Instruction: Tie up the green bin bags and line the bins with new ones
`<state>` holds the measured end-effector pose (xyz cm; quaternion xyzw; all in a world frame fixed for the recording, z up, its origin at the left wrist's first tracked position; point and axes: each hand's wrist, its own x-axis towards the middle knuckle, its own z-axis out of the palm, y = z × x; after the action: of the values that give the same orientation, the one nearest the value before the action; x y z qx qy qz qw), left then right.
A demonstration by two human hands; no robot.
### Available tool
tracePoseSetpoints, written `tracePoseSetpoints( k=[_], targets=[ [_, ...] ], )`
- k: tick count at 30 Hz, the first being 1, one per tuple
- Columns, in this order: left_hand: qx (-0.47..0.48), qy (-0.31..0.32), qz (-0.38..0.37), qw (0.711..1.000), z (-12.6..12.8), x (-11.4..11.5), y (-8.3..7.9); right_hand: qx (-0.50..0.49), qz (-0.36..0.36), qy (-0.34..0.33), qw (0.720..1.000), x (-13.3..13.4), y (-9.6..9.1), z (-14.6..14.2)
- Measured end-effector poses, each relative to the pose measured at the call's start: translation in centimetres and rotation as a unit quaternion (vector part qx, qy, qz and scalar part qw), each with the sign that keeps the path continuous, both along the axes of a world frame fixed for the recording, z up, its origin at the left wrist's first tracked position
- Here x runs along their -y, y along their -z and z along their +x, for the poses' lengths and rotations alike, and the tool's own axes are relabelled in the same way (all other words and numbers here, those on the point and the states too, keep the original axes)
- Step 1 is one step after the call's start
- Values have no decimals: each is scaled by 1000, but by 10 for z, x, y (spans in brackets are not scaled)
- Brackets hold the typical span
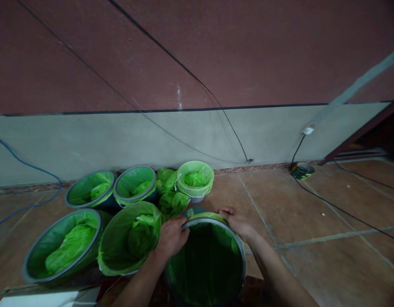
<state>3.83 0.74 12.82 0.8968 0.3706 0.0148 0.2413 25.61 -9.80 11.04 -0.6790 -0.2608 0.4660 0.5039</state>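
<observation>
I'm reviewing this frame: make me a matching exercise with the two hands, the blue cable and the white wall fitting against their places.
1. Left hand
2. Right hand
3. Blue cable
4. White wall fitting

A. At the far left of the view
B. At the right side of the nearest bucket
C. On the pale lower wall
D. Gripping that bucket's rim, thumb inside

Pairs: 1-D, 2-B, 3-A, 4-C

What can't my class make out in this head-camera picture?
All in the head view:
Held bucket: its inside bottom is lost in dark shadow.
Small dark container: any print is too small and blurred to read.
White object: cut off by the bottom edge.
Blue cable: both ends cut off by the left edge.
</observation>
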Motion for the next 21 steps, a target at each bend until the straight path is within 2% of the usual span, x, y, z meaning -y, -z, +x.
tracePoseSetpoints(
  k=[3, 6, 10, 13, 16, 18, 21],
  targets=[
    [27, 23, 17, 999, 4, 5, -1, 9, 21, -72, 997, 0, -3, -10],
    [39, 53, 8, 998, 7, 12, 1, 28, 59, -111, 992, -4, 3, -29],
    [69, 58, -45, 995, 8, 13, 0, -20, 73, -103, 992, -8, 11, -45],
    [124, 35, -146, 981, 4, 4, -4, -87, 61, -59, 993, -7, 6, -41],
    [176, 10, -298, 938, -1, -6, -5, -112, 52, -32, 992, -5, -2, -33],
    [186, -31, -380, 906, -2, -9, -2, -112, 43, -32, 992, -3, -5, -29],
    [203, -112, -426, 874, 1, -9, 8, -113, 31, -35, 992, -2, -2, -28]
  ],
)
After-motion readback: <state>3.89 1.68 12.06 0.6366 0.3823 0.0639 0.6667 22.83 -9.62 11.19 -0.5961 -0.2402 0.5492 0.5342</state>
